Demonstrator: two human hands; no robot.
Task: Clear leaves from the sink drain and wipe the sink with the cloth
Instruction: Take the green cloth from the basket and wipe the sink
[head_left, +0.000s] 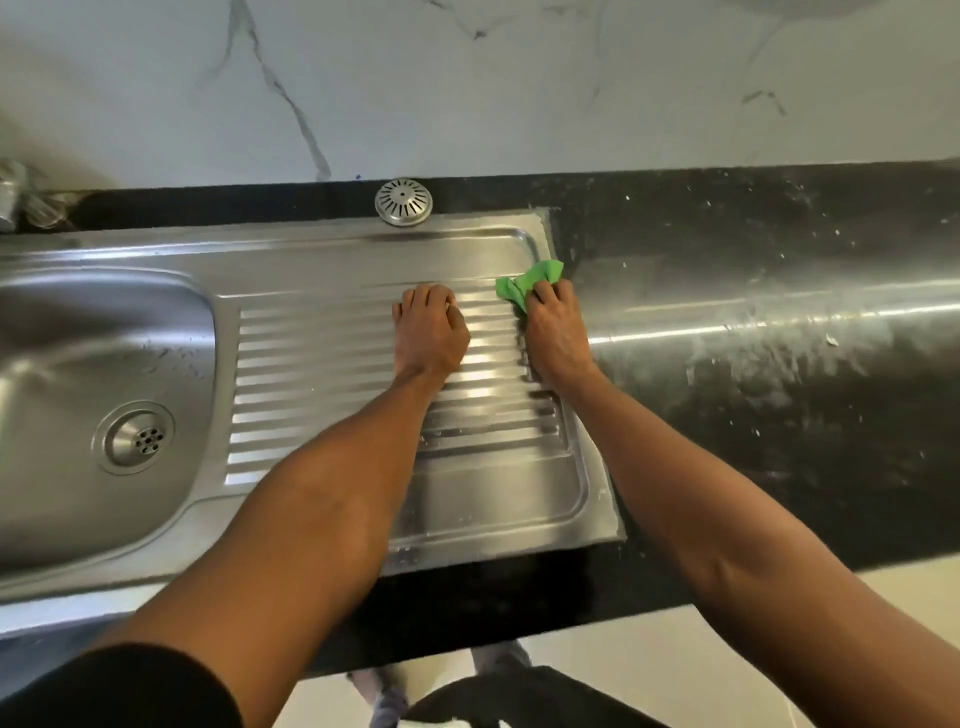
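A stainless steel sink (78, 332) has its basin at the left and a ribbed draining board (322, 364) to the right. The drain (134, 437) at the basin's bottom shows bare metal with no leaves visible. My right hand (556, 332) grips a bunched green cloth (527, 283) at the draining board's far right corner. My left hand (431, 332) rests on the ribs beside it, its fingers curled under with nothing seen in them. A loose round strainer cover (403, 201) lies on the back rim of the sink.
Black speckled countertop (779, 415) stretches right of the sink, smeared with white residue. A white marble-patterned wall (467, 78) rises behind. A metal tap fitting (15, 197) shows at the far left edge. Pale floor lies below the counter's front edge.
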